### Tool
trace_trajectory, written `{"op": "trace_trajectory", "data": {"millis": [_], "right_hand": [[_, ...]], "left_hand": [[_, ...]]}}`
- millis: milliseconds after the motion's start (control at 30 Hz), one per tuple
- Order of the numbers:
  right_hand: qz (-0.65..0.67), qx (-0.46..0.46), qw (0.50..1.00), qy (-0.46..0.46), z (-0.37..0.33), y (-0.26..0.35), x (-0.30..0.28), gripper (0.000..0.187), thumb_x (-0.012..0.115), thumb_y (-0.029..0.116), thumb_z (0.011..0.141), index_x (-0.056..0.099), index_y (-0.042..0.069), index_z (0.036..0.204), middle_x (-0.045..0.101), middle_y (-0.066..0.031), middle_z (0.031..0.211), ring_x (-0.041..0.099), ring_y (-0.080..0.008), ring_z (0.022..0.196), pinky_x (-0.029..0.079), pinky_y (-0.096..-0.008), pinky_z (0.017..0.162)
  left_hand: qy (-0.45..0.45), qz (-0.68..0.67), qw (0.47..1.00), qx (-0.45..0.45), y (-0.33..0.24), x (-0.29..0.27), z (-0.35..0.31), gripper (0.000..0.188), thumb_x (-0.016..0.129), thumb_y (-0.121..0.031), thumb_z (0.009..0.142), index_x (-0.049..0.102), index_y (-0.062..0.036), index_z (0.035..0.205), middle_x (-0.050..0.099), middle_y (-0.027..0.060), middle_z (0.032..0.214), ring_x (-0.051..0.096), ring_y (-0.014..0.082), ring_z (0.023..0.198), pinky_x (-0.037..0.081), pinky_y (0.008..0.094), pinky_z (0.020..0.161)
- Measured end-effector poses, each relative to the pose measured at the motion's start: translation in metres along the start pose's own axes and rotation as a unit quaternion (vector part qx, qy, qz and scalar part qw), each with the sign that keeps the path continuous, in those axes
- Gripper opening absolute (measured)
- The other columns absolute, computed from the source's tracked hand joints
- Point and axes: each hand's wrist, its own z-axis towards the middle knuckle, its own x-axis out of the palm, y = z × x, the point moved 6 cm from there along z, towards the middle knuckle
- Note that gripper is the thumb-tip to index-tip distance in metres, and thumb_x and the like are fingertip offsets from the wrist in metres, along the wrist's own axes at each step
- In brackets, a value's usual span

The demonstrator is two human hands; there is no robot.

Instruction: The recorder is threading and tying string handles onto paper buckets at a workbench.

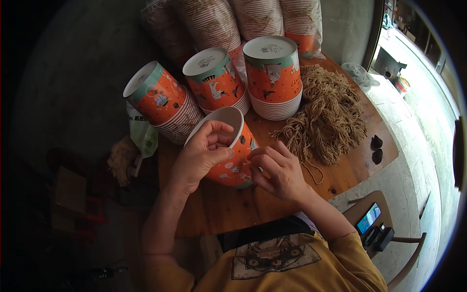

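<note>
A single orange paper bucket (238, 168) with printed pictures is tilted over the near part of the wooden table. My left hand (202, 155) grips its rim, thumb outside and fingers curled over into the mouth. Against the bucket's right side, my right hand (277, 170) is closed in a pinch; whatever its fingertips hold is too small or hidden to make out. Just beyond stand three upside-down stacks of similar buckets: a leaning left stack (163, 100), a middle stack (216, 80) and a right stack (273, 80). A heap of tan cord (333, 117) lies to their right, one loose strand trailing toward me.
Several plastic-wrapped bucket stacks (214, 22) line the back of the table (209, 209). Dark sunglasses (376, 149) lie near its right edge, and a clear plastic bag (361, 75) sits at the far right corner. A chair (377, 202) holds a phone (368, 218).
</note>
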Motion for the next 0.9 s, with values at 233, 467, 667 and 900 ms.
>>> {"op": "trace_trajectory", "data": {"millis": [233, 467, 667, 900], "right_hand": [[0.194, 0.144, 0.970, -0.023, -0.001, -0.012, 0.009, 0.011, 0.064, 0.000, 0.078, 0.056, 0.002, 0.086, 0.059, -0.0079, 0.088, 0.061, -0.0204, 0.075, 0.050, -0.0291, 0.066], [0.278, 0.212, 0.934, -0.073, 0.004, -0.017, 0.010, 0.010, 0.063, 0.005, 0.080, 0.055, 0.001, 0.086, 0.054, -0.0098, 0.086, 0.060, -0.0215, 0.073, 0.051, -0.0328, 0.063], [0.218, 0.224, 0.947, -0.079, 0.006, -0.017, 0.008, 0.012, 0.065, 0.007, 0.077, 0.056, 0.002, 0.086, 0.052, -0.0104, 0.091, 0.059, -0.0231, 0.077, 0.052, -0.0336, 0.065], [0.220, 0.230, 0.944, -0.087, 0.005, -0.020, 0.010, 0.011, 0.064, 0.007, 0.077, 0.057, 0.001, 0.083, 0.052, -0.0105, 0.090, 0.059, -0.0233, 0.076, 0.052, -0.0342, 0.066]], "left_hand": [[0.010, -0.006, 1.000, 0.002, 0.003, 0.005, -0.001, 0.038, 0.062, 0.001, 0.081, 0.048, -0.0020, 0.116, 0.059, 0.0065, 0.105, 0.055, 0.0111, 0.097, 0.046, 0.0261, 0.089], [0.024, -0.007, 1.000, -0.013, 0.008, 0.012, -0.003, 0.034, 0.059, -0.001, 0.084, 0.052, 0.0012, 0.117, 0.059, 0.0063, 0.107, 0.057, 0.0105, 0.096, 0.049, 0.0260, 0.087], [0.033, -0.007, 0.999, -0.010, 0.009, 0.015, -0.005, 0.033, 0.059, -0.002, 0.086, 0.052, 0.0016, 0.118, 0.059, 0.0066, 0.107, 0.058, 0.0109, 0.096, 0.051, 0.0258, 0.085], [0.041, -0.024, 0.999, -0.025, 0.014, 0.018, -0.005, 0.035, 0.059, -0.002, 0.086, 0.051, 0.0017, 0.120, 0.059, 0.0072, 0.109, 0.058, 0.0114, 0.098, 0.050, 0.0266, 0.088]]}}
